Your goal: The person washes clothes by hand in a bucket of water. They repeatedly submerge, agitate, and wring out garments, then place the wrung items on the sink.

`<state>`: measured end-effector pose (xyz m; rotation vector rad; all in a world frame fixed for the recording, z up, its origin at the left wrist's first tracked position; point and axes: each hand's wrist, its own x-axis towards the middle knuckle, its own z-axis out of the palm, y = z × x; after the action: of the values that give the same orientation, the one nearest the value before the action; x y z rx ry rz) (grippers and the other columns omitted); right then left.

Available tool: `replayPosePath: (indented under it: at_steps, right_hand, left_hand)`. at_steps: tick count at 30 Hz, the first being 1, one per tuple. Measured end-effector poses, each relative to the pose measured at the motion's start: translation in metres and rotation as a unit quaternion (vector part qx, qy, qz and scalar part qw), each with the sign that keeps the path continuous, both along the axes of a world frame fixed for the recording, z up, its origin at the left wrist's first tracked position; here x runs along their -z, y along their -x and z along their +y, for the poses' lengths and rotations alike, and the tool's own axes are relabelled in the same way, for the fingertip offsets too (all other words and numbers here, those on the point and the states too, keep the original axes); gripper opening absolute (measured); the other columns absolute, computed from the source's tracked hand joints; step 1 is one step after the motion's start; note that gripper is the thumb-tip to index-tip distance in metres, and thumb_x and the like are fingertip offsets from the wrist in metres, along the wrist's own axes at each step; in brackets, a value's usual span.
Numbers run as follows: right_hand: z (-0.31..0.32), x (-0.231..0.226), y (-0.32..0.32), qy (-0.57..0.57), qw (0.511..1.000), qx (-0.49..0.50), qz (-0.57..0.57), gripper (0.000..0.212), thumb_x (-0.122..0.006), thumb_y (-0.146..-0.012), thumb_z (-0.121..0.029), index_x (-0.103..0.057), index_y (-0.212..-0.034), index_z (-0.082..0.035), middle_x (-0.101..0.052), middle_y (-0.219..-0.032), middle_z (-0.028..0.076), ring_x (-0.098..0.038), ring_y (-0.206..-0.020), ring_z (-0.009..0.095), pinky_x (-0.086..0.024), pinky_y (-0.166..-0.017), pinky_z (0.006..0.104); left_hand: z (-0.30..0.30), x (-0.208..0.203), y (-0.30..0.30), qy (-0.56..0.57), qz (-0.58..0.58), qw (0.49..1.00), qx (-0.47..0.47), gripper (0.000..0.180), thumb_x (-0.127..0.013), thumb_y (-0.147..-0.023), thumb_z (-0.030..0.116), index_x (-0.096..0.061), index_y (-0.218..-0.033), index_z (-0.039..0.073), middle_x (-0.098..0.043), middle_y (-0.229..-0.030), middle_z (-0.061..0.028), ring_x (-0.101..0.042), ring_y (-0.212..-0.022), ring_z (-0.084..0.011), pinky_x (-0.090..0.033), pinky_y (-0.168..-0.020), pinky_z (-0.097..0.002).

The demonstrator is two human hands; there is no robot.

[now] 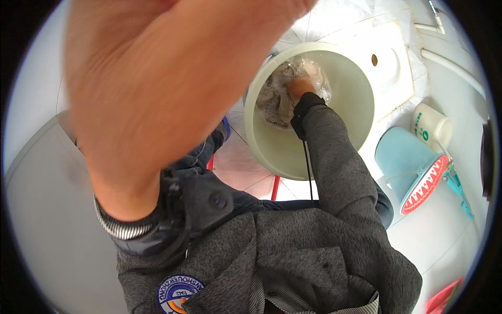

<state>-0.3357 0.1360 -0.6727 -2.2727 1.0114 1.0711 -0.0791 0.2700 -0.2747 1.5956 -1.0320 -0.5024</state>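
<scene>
Close up and blurred, my left hand (178, 78) and bare wrist fill the upper left, raised well above the tub. Its fingers run past the top edge, so their pose is hidden. My right hand (300, 87) reaches down into a large pale green tub (250, 123), dipped in sudsy water (308, 65). Light greyish cloth (285, 108) lies in the water beside that hand. Suds and water cover the right fingers, and whether they grip the cloth does not show. A dark strap with a cord wraps the right cuff.
White squat toilet (392, 76) set in the floor beyond the tub. To the right, a light blue bucket (400, 157) with a red, tooth-patterned rim lies tilted near a white bucket (429, 125). Pipes (452, 65) run along the right wall. Red legs (275, 188) show below the tub.
</scene>
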Motion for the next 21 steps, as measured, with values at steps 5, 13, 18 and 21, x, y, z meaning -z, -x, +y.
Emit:
replayPosePath:
  at_steps: [5, 13, 18, 21]
  right_hand:
    - [-0.028, -0.087, 0.002, -0.153, 0.793, 0.576, -0.122, 0.057, -0.06, -0.095, -0.039, -0.051, -0.139, -0.005, -0.059, -0.132, 0.022, -0.056, -0.123, 0.031, -0.051, -0.095, 0.0409]
    - [-0.031, -0.304, 0.04, -0.264, 0.813, 0.412, -0.315, 0.04, -0.067, -0.094, -0.023, -0.063, -0.126, 0.0, -0.069, -0.116, 0.008, -0.062, -0.111, 0.016, -0.047, -0.098, 0.0316]
    - [-0.009, -0.356, 0.078, -0.252, 0.788, 0.375, -0.417, 0.035, -0.071, -0.089, -0.016, -0.066, -0.121, -0.001, -0.069, -0.114, 0.007, -0.065, -0.104, 0.017, -0.049, -0.095, 0.0308]
    - [-0.004, -0.328, 0.081, -0.19, 0.875, 0.256, -0.365, 0.043, -0.078, -0.08, -0.016, -0.068, -0.121, -0.006, -0.039, -0.151, 0.017, -0.041, -0.137, 0.025, -0.037, -0.111, 0.0384]
  left_hand:
    - [-0.013, -0.013, 0.01, 0.044, -0.005, 0.999, -0.022, 0.029, -0.061, -0.093, 0.027, -0.064, -0.078, 0.003, -0.06, -0.069, -0.0039, -0.054, -0.064, -0.0118, -0.043, -0.06, -0.0265]
    - [-0.033, -0.051, 0.034, -0.016, 0.065, 0.993, -0.092, 0.029, -0.061, -0.094, 0.027, -0.063, -0.079, 0.002, -0.06, -0.07, -0.0037, -0.053, -0.064, -0.0117, -0.043, -0.061, -0.0259]
    - [-0.024, -0.051, 0.005, 0.02, 0.159, 0.987, -0.008, 0.03, -0.06, -0.095, 0.029, -0.063, -0.081, 0.003, -0.06, -0.073, -0.004, -0.054, -0.067, -0.0121, -0.044, -0.065, -0.0257]
    - [-0.022, -0.033, 0.012, 0.116, 0.028, 0.993, -0.019, 0.03, -0.06, -0.095, 0.029, -0.063, -0.082, 0.003, -0.06, -0.074, -0.0043, -0.054, -0.067, -0.0125, -0.045, -0.065, -0.0262]
